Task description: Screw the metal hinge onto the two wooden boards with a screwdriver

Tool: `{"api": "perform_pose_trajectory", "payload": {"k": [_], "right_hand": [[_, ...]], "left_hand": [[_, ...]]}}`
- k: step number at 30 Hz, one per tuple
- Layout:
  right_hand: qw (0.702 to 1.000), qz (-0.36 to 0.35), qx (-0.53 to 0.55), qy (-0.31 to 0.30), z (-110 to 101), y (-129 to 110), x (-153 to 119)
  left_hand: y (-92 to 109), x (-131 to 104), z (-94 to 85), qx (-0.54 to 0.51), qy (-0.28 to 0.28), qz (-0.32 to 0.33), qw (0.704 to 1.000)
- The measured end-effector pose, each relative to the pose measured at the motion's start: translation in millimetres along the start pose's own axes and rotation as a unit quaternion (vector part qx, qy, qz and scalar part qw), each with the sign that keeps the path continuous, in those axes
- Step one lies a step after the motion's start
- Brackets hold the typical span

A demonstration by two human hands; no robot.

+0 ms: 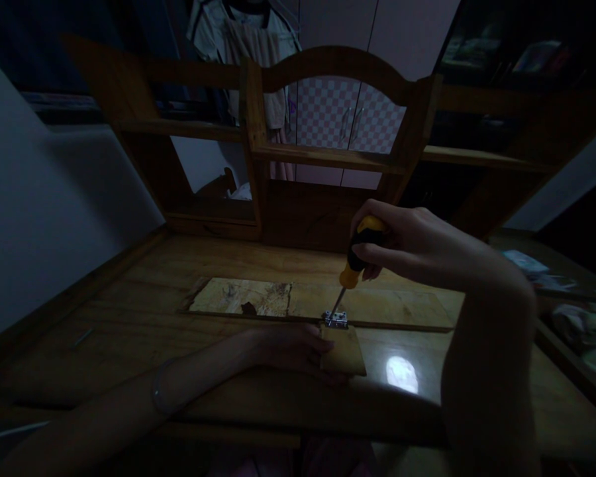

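Observation:
My right hand is wrapped round the yellow and black handle of a screwdriver. The shaft slants down, and its tip meets a small silver hinge. That hinge lies where a long wooden board meets a small square wooden piece. My left hand grips the small piece from its left side, thumb on top and the other fingers partly hidden beneath. Peeled, stained surface covers the left part of the long board. Whether a screw sits under the tip is too small to tell.
The wooden desk carries a small thin metal object at left. A wooden shelf unit rises along the back edge. White packets lie at the right, and clothes hang behind the shelves. The room is dim.

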State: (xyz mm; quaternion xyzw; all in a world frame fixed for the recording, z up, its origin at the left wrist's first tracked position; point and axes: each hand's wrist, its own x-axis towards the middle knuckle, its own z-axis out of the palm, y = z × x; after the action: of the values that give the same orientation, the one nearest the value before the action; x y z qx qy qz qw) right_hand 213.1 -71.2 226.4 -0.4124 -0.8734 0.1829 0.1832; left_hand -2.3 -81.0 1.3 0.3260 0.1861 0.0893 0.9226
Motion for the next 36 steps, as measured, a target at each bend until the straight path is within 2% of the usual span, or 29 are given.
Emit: {"api": "perform_pose_trajectory", "payload": {"k": [24,36], "right_hand": [[0.999,0.000,0.036,-0.007,-1.2,0.5,2.0],[1.000,0.010,0.006,-0.004,-0.7,3.6,1.9]], "left_hand": [[-1.6,0.7,2.9,0.016,0.000,0.010,1.000],[-2.5,2.8,3.3,0.009,0.000,0.015,1.000]]}}
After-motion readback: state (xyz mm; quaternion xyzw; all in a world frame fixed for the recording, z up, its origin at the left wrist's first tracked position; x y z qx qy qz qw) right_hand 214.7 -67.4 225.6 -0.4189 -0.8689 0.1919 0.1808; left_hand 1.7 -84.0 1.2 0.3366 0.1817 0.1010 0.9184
